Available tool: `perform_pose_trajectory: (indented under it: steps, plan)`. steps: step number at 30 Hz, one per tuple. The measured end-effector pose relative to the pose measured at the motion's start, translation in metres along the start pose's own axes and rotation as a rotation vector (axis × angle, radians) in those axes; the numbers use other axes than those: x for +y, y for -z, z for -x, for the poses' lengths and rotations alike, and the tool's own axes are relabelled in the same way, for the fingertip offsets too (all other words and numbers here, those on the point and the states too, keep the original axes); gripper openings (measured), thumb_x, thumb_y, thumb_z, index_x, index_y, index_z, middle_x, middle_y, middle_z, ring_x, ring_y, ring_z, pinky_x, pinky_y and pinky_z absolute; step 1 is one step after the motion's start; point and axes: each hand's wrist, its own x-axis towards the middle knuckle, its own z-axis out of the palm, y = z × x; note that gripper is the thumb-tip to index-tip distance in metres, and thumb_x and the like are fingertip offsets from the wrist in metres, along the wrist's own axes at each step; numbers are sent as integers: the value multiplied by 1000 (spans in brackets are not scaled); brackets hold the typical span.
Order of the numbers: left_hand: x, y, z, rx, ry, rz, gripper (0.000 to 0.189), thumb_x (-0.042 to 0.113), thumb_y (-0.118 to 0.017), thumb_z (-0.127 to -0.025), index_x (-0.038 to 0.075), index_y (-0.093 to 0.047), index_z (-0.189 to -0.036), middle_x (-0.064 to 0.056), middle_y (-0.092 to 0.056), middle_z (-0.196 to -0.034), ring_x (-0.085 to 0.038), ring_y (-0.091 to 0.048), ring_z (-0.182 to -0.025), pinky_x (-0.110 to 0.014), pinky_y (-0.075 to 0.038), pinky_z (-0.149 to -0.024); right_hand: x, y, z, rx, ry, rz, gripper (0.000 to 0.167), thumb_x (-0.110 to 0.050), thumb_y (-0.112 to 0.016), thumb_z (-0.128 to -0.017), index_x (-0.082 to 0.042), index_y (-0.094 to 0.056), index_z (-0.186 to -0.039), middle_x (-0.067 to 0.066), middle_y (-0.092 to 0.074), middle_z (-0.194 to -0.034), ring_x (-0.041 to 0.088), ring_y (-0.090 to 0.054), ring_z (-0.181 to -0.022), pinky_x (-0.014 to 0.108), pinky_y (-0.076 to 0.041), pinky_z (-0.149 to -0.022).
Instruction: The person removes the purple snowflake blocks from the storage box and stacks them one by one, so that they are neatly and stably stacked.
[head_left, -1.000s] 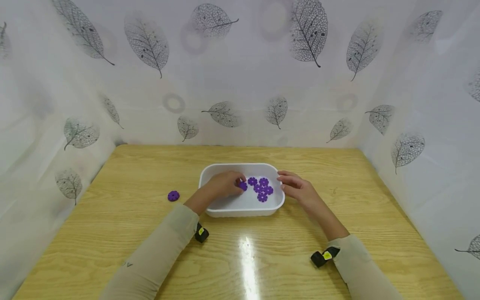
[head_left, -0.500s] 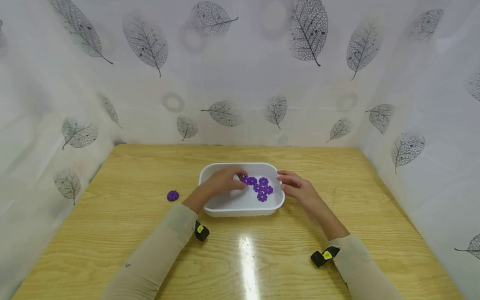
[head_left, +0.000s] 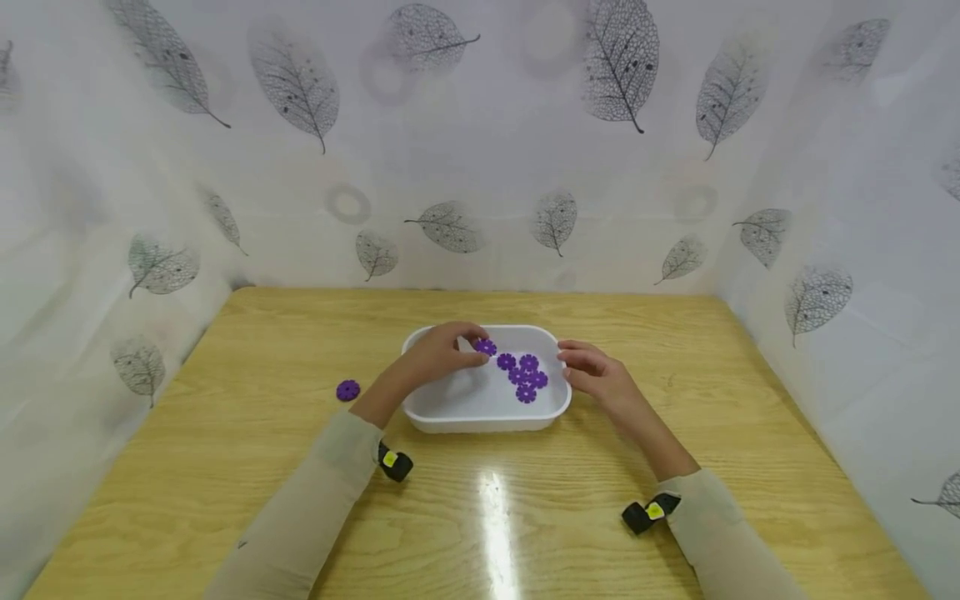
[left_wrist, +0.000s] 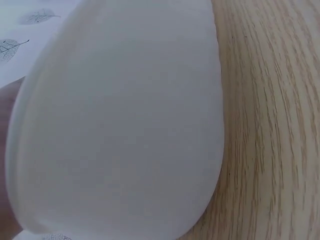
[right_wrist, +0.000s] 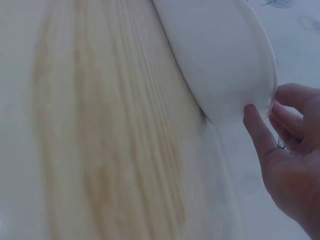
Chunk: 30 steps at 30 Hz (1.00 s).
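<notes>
In the head view my left hand [head_left: 444, 350] is over the left part of a white plastic tub [head_left: 465, 427], pinching a purple notched disc [head_left: 486, 347] between fingertips and thumb. Other purple notched discs [head_left: 517, 377] lie in a loose cluster on the tub floor to its right. My right hand [head_left: 603, 379] rests its fingertips against the tub's right end. The right wrist view shows that thumb [right_wrist: 257, 127] on the outer wall and the fingers by the rim. The tub's wall [left_wrist: 125, 125] fills most of the left wrist view, hiding the left fingers.
One more purple notched disc [head_left: 348, 390] lies on the wooden table [head_left: 247, 467], left of the tub. A white curtain [head_left: 480, 150] with a leaf print closes off the back and both sides.
My left hand has moved back and slightly left, and the disc in its fingers has come away from the others. The right hand has stayed at the tub's end.
</notes>
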Motion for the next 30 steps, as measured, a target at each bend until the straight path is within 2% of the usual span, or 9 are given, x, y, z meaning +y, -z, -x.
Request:
perform_pose_trajectory:
  steps: [7, 12, 18, 24, 30]
  plan:
    - [-1, 9, 14, 37, -3, 38, 40, 39, -72, -93, 21, -66, -129, 2, -66, -116, -18, -58, -93, -34, -50, -80, 1, 2, 2, 16, -7, -5, 44, -26, -68, -98, 1, -60, -133, 6, -45, -154, 32, -45, -140, 20, -51, -97]
    - [-4, 20, 36, 87, -13, 70, 40, 39, -71, -93, 20, -65, -129, 0, -66, -116, -19, -56, -87, -34, -49, -74, 0, 1, 1, 14, -16, -18, 45, -25, -68, -97, 1, -60, -133, 7, -44, -155, 33, -45, -140, 22, -52, -97]
    - [-14, 31, 63, 150, -27, 73, 42, 38, -73, -92, 17, -66, -127, -3, -66, -113, -19, -53, -79, -31, -47, -64, 1, 1, 1, 15, -23, -22, 44, -26, -68, -97, 0, -61, -133, 6, -44, -155, 32, -45, -141, 22, -51, -98]
    - [-27, 38, 83, 166, 13, 42, 37, 35, -74, -92, 18, -66, -124, -2, -65, -108, -20, -51, -74, -28, -46, -59, 0, 0, 1, 17, -22, -17, 44, -27, -69, -97, -1, -61, -132, 5, -45, -155, 32, -45, -141, 21, -51, -98]
    - [-34, 47, 100, 185, 36, 46, 38, 33, -73, -93, 18, -65, -127, -4, -64, -112, -20, -51, -74, -27, -45, -57, 1, 0, 0, 16, -21, 1, 44, -28, -69, -97, -2, -61, -132, 5, -44, -155, 31, -44, -141, 19, -50, -98]
